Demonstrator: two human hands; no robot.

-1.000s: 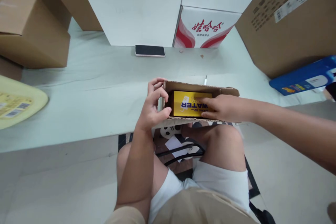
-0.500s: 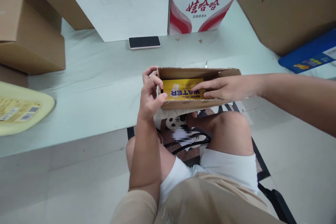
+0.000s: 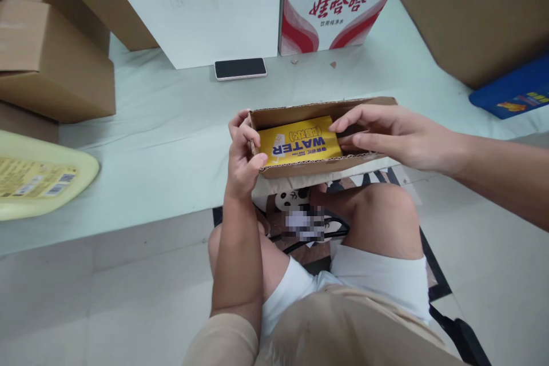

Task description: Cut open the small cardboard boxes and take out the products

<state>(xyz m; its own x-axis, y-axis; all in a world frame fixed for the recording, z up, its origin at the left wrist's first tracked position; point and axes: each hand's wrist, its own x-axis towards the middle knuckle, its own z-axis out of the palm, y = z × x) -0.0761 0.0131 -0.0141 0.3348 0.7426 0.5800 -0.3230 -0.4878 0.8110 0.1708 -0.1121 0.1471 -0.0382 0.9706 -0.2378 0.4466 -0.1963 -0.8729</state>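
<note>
A small open brown cardboard box (image 3: 309, 167) rests at the near edge of a pale green mat, just above my knees. Inside it lies a yellow pack (image 3: 300, 142) printed with "WATER". My left hand (image 3: 242, 151) is closed on the box's left end, thumb on the front wall and fingers curled over the rim. My right hand (image 3: 394, 134) reaches in from the right, its fingers on the right end of the yellow pack and the box's far rim.
A black phone (image 3: 240, 68) lies on the mat (image 3: 163, 126) behind the box. White cartons (image 3: 201, 6) and a red-and-white carton (image 3: 338, 6) stand at the back. Brown boxes (image 3: 51, 63) sit left, a large one (image 3: 476, 11) right, a blue pack (image 3: 510, 91) beside it, a yellow object (image 3: 38, 180) at far left.
The box has tilted so its opening faces me more. My right hand has slid from the top of the yellow pack to its right end; my left hand keeps its hold.
</note>
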